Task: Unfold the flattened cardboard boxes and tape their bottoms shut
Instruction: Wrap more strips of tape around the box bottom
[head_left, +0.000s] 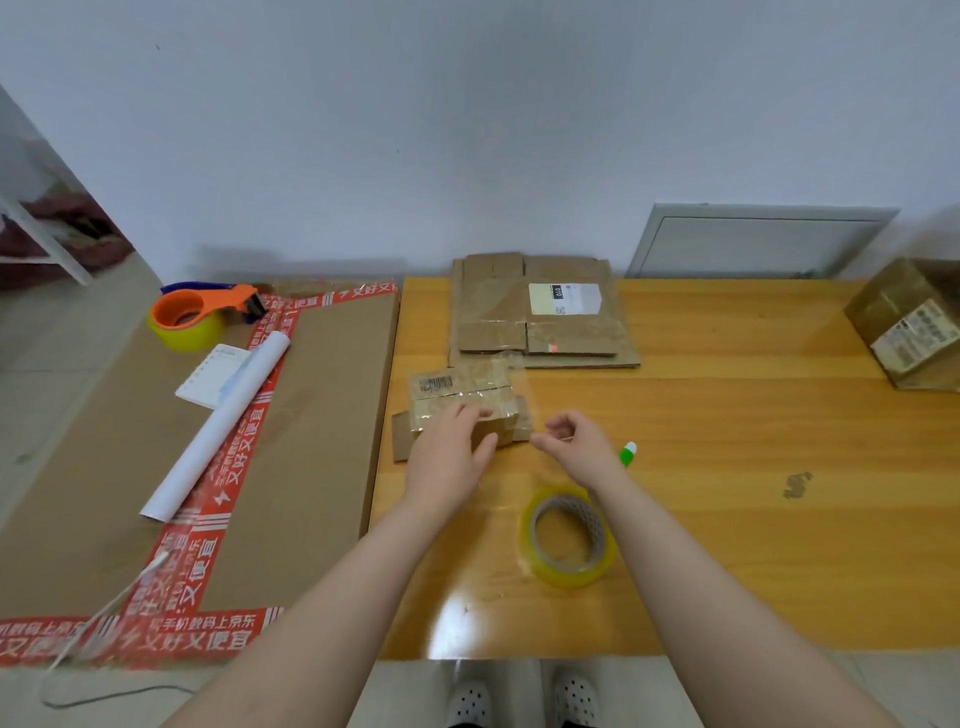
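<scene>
A small cardboard box (460, 395) with a barcode label stands on the wooden table (727, 519). My left hand (449, 452) rests on its near side, fingers spread over the flaps. My right hand (569, 444) pinches the end of a strip of clear tape (522, 384) that runs up along the box's right side. A roll of clear yellowish tape (569, 538) lies flat on the table just in front of my right wrist. A stack of flattened cardboard boxes (540, 312) lies at the back of the table against the wall.
A large flat carton with red printed tape (208, 467) lies left of the table, carrying an orange tape dispenser (200, 312), a white paper roll (218, 431) and a notepad (213, 374). An assembled box (909, 322) stands far right. A green-and-white pen (627, 453) lies beside my right hand.
</scene>
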